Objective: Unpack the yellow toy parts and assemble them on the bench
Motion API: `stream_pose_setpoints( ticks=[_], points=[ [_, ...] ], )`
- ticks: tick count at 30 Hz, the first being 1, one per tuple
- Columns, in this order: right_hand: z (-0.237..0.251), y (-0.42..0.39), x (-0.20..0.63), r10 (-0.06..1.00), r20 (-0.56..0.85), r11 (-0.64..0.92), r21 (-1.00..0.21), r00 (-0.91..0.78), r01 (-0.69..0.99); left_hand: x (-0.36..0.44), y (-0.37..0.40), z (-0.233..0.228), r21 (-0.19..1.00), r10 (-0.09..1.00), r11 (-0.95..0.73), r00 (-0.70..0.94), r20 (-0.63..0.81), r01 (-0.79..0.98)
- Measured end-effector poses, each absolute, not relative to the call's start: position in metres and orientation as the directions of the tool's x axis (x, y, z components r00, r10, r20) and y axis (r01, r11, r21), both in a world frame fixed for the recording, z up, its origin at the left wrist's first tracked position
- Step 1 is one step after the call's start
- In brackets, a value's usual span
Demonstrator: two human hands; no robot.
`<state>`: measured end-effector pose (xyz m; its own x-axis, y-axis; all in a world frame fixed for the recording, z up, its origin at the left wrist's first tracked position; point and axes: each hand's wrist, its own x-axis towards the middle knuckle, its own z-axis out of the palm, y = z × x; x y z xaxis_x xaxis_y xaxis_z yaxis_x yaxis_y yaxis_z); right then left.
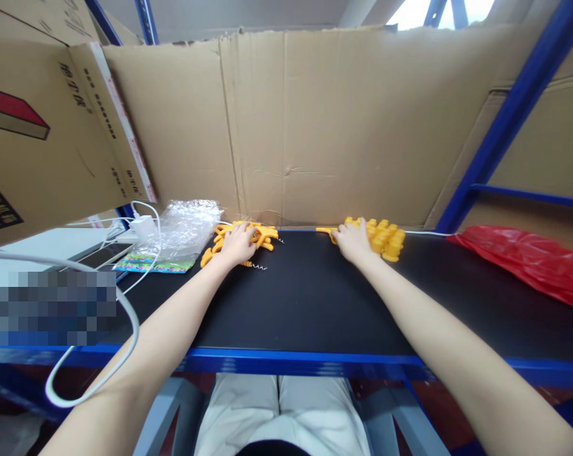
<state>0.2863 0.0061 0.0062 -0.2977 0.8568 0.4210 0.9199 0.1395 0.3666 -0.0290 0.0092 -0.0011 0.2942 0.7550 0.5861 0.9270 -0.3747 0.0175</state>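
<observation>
At the left of the black tabletop, my left hand [241, 244] rests on a loose pile of yellow plastic corkscrews [267, 233], its fingers curled down around one. Thin metal spirals [260, 267] stick out of the pile to the right. Further right, my right hand [355, 240] lies over the left end of a close-packed group of yellow plastic cylinders [385, 237]. Its fingers bend onto the pieces there, and the fingertips are partly hidden. A slim yellow piece [325, 230] pokes out to the left of that hand.
Left of the pile lies a clear plastic bag [186, 228] on a colourful packet [157, 263]. A white charger [144, 226] and looping white cables are beside it. A red plastic bag [523, 259] lies at right. Cardboard [338, 126] walls the back; a blue rail [290, 363] edges the front.
</observation>
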Motion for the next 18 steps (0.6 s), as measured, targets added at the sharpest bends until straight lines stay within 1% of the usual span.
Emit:
stream_pose_setpoints(
  ticks=[5,7,10,12,15,18],
  points=[
    [0.013,0.003,0.291,0.895,0.387,0.098,0.314,-0.222,0.944,-0.034,0.012,-0.004,0.038,0.796,-0.365,0.290,0.532,0.930],
    [0.022,0.000,0.298,0.902,0.394,0.071,0.274,-0.179,0.959,-0.035,0.013,-0.004,0.037,0.791,-0.362,0.285,0.542,0.932],
    [0.038,-0.004,0.306,0.892,0.443,-0.004,0.192,-0.083,0.981,-0.036,0.016,-0.005,0.028,0.772,-0.335,0.257,0.581,0.942],
    [0.047,-0.007,0.309,0.897,0.442,-0.050,0.145,-0.019,0.988,-0.036,0.017,-0.003,0.023,0.761,-0.319,0.242,0.602,0.947],
    [0.054,-0.010,0.306,0.934,0.348,-0.123,0.104,0.080,0.987,-0.036,0.014,0.002,0.036,0.762,-0.307,0.223,0.608,0.951],
    [0.056,-0.014,0.300,0.961,0.240,-0.167,0.114,0.136,0.979,-0.035,0.009,0.009,0.110,0.771,-0.308,0.180,0.611,0.945]
  ],
)
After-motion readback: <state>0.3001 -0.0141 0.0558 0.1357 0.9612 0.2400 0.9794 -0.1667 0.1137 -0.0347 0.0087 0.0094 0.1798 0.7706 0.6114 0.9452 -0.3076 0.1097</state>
